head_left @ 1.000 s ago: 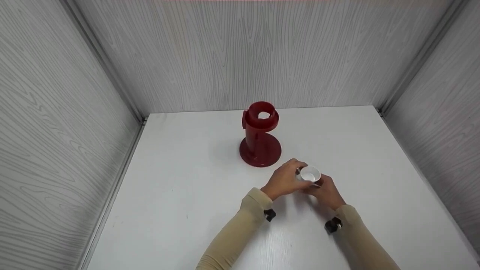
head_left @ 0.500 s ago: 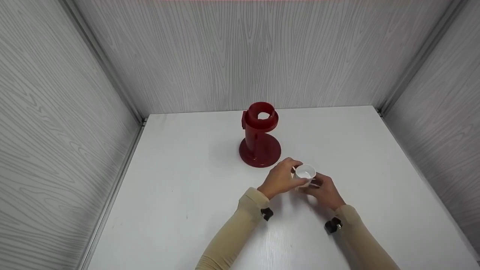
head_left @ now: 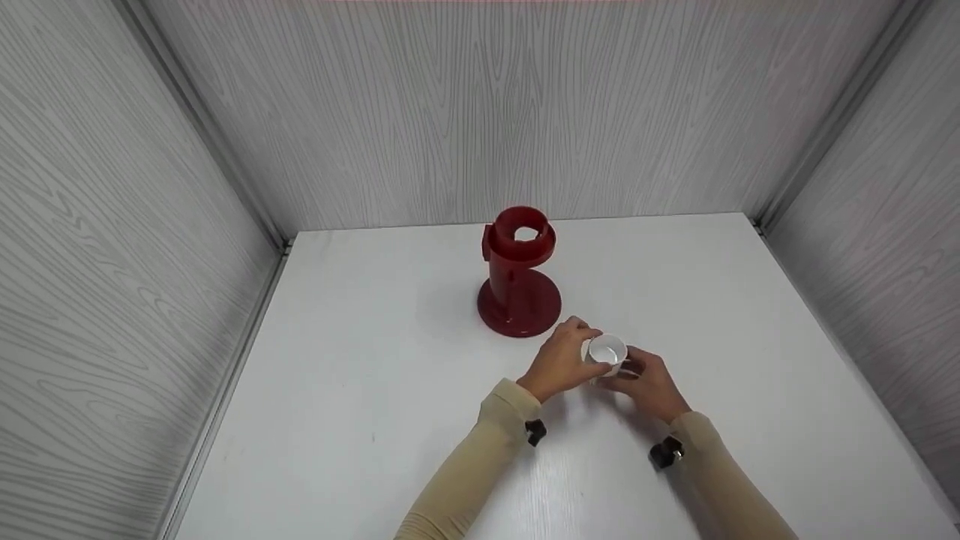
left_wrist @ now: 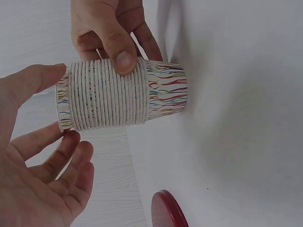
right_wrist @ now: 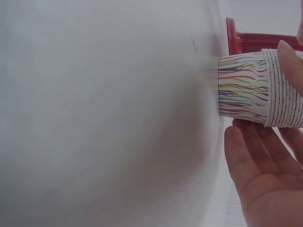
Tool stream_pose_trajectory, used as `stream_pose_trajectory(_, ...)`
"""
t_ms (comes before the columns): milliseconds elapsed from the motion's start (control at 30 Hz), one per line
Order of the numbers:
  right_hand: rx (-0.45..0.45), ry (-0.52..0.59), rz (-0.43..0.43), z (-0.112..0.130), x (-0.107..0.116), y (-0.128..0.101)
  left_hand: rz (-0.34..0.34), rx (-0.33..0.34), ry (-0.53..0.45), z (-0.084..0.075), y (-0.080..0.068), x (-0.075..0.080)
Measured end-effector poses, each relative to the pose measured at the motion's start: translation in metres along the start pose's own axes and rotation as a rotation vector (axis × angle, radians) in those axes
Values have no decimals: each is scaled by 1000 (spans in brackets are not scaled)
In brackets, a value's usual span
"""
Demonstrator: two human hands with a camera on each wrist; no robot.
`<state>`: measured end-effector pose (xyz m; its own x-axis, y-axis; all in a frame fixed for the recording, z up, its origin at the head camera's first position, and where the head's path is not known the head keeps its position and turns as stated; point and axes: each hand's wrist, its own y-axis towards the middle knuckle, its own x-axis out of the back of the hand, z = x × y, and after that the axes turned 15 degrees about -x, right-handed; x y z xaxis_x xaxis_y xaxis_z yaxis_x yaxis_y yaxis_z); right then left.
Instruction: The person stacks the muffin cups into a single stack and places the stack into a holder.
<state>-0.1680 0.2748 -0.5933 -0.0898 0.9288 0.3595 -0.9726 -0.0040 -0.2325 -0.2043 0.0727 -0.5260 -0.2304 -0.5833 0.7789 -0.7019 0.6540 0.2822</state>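
A stack of paper cups with coloured wavy stripes stands base-down on the white table, just in front of the red stand and apart from it. The right hand grips the stack, thumb pressed against the stacked rims, fingers behind. The left hand is at the top rim, thumb and fingertips touching the uppermost cup; its fingers are nearly straight. Grey wood-grain walls enclose the table on three sides.
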Motion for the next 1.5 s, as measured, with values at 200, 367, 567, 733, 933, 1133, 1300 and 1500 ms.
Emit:
stream_pose_trajectory(200, 16, 14, 6, 2, 1, -2, 49, 38, 8, 0, 0, 1)
stream_pose_trajectory(367, 23, 2, 4, 3, 1, -3, 74, 73, 5, 0, 2, 3)
stream_pose_trajectory(567, 9, -11, -3, 4, 1, -2, 64, 103, -50, 2, 3, 4)
stream_pose_trajectory(733, 16, -15, -11, 5, 0, -3, 87, 85, -93, 8, -1, 0)
stream_pose_trajectory(933, 31, 1, 19, 6, 0, -1, 79, 94, -181, 17, -8, -2)
stream_pose_trajectory(1133, 22, 6, 16, 9, 8, -6, 32, 90, -262, 22, -16, -7)
stream_pose_trajectory(1300, 31, -1, 19, 10, 12, -12, -49, 92, -322, 25, -22, -14)
stream_pose_trajectory(1500, 49, -7, 4, 8, 13, -17, -116, 48, -396, 25, -27, -21)
